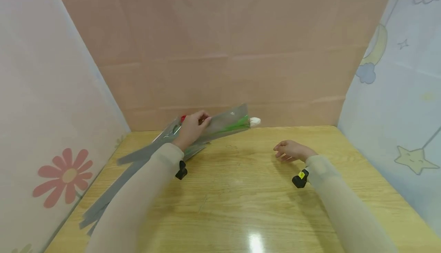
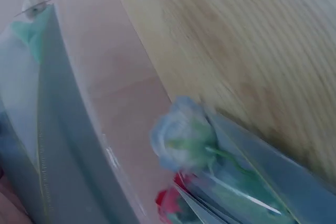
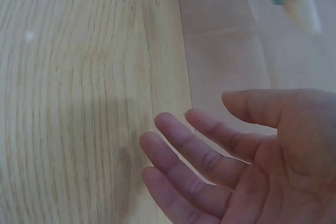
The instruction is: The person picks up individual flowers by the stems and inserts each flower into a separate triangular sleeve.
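Note:
My left hand [image 1: 191, 130] pinches a single white flower in a clear-and-grey sleeve [image 1: 225, 123], raised above the back of the table. Its white bloom [image 1: 255, 121] pokes out at the right end, with green leaves visible through the film. In the left wrist view the held sleeve [image 2: 68, 129] fills the left side, and only a bit of the hand shows. Below lie other wrapped flowers: a pale blue-white rose [image 2: 184, 135] and a red one [image 2: 169, 203]. My right hand [image 1: 292, 150] hovers over the table, fingers loosely bent, holding nothing.
More grey flower sleeves [image 1: 115, 188] lie fanned across the left of the wooden table [image 1: 234, 191]. A pinkish-tan cloth [image 1: 224, 54] hangs behind the back edge. Patterned sheets [image 1: 406, 103] stand along both sides.

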The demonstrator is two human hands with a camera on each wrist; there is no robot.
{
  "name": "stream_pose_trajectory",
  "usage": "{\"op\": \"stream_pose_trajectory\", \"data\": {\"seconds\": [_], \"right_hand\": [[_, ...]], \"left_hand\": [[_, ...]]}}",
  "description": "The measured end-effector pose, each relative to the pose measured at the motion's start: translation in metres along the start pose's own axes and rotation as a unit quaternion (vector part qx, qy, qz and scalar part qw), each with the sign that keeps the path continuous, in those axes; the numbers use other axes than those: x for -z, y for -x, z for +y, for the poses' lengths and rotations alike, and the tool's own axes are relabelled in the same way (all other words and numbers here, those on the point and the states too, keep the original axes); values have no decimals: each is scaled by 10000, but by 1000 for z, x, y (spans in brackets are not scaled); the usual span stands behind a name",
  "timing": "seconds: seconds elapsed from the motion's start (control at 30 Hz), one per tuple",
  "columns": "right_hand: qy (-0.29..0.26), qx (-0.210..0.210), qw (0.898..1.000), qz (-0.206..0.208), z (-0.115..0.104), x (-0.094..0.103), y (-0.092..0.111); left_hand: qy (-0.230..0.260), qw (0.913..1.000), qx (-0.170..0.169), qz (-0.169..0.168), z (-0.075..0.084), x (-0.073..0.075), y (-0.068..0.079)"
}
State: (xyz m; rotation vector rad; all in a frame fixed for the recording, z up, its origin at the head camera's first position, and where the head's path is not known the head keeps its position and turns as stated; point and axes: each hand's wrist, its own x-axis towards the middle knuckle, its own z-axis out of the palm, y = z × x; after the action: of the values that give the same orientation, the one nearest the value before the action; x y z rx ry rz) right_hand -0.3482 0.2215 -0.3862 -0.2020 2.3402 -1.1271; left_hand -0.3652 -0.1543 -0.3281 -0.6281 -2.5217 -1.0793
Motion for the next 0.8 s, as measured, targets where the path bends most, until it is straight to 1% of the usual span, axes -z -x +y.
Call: {"op": "stream_pose_trajectory", "data": {"seconds": [0.07,0.17,0.27,0.43,0.57,0.63,0.7,0.8], "right_hand": [[-49,-19,10000,22,1,1,0],[-53,33,10000,35,2,3,0],[-89,78,9999,83,2,3,-1],[-63,142,9998,123,0,0,-4],[-59,189,9997,126,-2,-2,-5],[-46,237,9996,133,-4,-3,-5],[-53,265,9995,143,-6,-4,-4],[-73,278,9995,122,-7,-4,-4]], "left_hand": [[-207,9993,232,-199,-7,3,3],[-426,9967,539,-429,-21,0,10],[-447,9948,810,-416,-37,-7,17],[-458,9908,1271,-51,-64,-21,28],[-740,9821,1703,321,-75,-29,35],[-1039,9767,1797,540,-78,-31,37],[-1419,9704,1813,728,-81,-33,37],[-2112,9566,1791,904,-85,-35,37]]}}
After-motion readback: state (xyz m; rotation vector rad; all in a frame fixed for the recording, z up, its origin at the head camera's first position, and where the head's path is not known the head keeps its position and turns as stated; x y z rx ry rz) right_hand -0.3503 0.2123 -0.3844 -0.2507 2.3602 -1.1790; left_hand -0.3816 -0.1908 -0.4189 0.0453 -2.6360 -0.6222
